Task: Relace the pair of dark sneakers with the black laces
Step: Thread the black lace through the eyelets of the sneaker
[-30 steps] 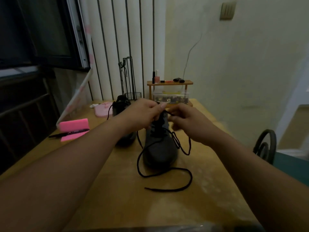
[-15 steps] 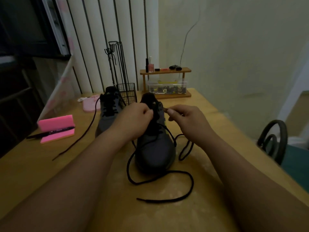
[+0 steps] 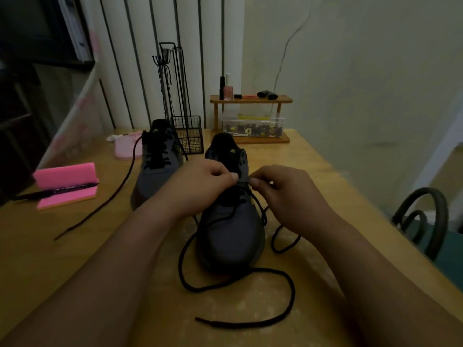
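Two dark grey sneakers stand on the wooden table [image 3: 75, 259], toes toward me. The near sneaker [image 3: 229, 229] is in the middle, and its black lace [image 3: 250, 319] trails in loops over the table in front of the toe and to its right. My left hand [image 3: 203, 184] pinches the upper eyelet edge of this shoe. My right hand [image 3: 283, 194] pinches the lace at the shoe's right side, fingertips almost touching my left thumb. The second sneaker [image 3: 156, 171] stands behind and to the left, with a loose lace end [image 3: 100, 206] running out to the left.
A pink folded sponge pad with a black pen [image 3: 65, 189] lies at the left. A black wire basket stand [image 3: 188, 136] and a small wooden shelf [image 3: 250, 101] with bottles over a clear box stand at the back. A chair back [image 3: 423, 216] rises at the right table edge.
The view dropped and drew nearer, so both shoes show fully. My hands have moved down from the tongue top to the upper eyelets, and my right hand has come closer to my left.
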The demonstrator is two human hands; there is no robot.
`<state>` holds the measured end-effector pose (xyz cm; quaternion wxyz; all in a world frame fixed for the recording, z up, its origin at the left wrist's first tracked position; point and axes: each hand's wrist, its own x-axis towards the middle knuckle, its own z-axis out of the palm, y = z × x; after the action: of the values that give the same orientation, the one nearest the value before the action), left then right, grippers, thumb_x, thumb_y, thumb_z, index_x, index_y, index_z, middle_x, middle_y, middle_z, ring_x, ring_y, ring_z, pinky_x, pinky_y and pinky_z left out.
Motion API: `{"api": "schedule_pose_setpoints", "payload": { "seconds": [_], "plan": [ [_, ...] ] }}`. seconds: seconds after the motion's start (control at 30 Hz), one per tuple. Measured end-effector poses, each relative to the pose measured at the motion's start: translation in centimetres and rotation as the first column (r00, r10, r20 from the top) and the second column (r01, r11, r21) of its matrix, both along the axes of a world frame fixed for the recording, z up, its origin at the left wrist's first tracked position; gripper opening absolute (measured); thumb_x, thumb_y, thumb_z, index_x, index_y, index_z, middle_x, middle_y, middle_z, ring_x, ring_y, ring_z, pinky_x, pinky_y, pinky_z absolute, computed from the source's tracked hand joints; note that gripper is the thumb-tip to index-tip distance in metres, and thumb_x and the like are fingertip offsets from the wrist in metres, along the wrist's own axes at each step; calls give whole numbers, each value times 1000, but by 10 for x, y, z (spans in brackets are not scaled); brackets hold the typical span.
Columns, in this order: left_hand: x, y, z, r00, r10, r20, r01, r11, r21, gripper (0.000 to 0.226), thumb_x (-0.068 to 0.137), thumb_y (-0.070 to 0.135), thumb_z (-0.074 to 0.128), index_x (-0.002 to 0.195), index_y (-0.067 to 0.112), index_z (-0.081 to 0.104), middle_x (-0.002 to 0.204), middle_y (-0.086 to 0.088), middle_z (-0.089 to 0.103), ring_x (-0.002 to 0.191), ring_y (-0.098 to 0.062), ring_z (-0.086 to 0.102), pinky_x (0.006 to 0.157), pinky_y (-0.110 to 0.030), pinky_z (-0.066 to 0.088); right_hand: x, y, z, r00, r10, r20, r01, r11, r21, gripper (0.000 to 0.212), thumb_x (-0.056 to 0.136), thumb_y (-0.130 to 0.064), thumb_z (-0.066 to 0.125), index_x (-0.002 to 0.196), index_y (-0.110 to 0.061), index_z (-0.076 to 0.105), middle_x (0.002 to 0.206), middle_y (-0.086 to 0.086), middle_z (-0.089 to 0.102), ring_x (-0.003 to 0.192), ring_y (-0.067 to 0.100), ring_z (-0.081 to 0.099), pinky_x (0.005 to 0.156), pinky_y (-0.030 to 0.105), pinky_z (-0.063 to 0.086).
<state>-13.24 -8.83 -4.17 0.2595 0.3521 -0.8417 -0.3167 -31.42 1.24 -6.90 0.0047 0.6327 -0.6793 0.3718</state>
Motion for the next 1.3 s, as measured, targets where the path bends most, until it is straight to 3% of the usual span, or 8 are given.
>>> {"api": "schedule_pose_setpoints", "payload": {
  "seconds": [0.17,0.33,0.6,0.8,1.03,1.13,1.23,1.3],
  "plan": [
    [-7,1,-8,997,54,-47,-56,998,-23,12,95,38,74,86,31,80,83,14,75,81,1,69,74,-29,58,-3,2,1,999,-35,-6,35,999,-11,8,100,-28,68,105,-28,75,99,-14,73,88,3,62,71,13,42],
    [-5,0,-11,996,49,-73,-47,998,31,8,95,31,75,88,30,80,84,11,76,82,-2,71,78,-29,60,-2,2,0,999,-38,-15,38,999,1,6,98,-30,68,99,-26,72,92,-13,69,83,7,61,71,30,51],
    [-6,0,-16,992,75,-104,-74,997,10,12,93,29,76,82,34,78,81,12,75,80,0,69,72,-25,55,3,4,6,997,11,-79,-9,1000,24,9,99,-28,63,98,-22,69,91,-8,62,82,12,58,74,41,53],
    [-5,3,-18,989,70,-133,-70,998,4,12,94,29,76,83,33,78,74,13,74,74,3,68,61,-13,48,7,3,5,999,-13,-35,13,1000,9,14,102,-32,58,95,-22,65,88,-7,62,79,13,57,72,45,53],
    [-3,10,-23,987,24,-161,-45,991,-129,12,97,30,72,86,31,77,55,6,60,51,-4,50,51,-24,38,14,-2,6,999,-48,-20,48,999,4,16,102,-32,57,92,-21,62,85,-5,60,77,13,55,69,43,52],
    [-2,14,-24,991,17,-130,-50,964,-262,11,96,32,69,90,32,77,64,11,62,61,-3,57,55,-20,38,16,-4,3,999,-46,19,45,999,23,18,103,-32,56,93,-18,63,85,-2,62,79,17,57,71,45,52],
    [-3,11,-24,992,79,-94,-113,883,-455,10,94,34,68,95,31,76,89,10,51,89,-10,49,73,-29,40,16,-7,0,990,-48,132,43,998,43,18,104,-33,58,94,-19,64,85,-4,64,79,14,59,72,41,52],
    [-5,7,-23,992,109,-60,-125,862,-491,11,95,33,67,100,28,76,95,7,47,97,-14,45,78,-31,41,17,-8,-1,983,-39,180,29,998,59,18,105,-34,58,94,-20,63,84,-5,63,78,11,58,69,36,48]
  ]
}}
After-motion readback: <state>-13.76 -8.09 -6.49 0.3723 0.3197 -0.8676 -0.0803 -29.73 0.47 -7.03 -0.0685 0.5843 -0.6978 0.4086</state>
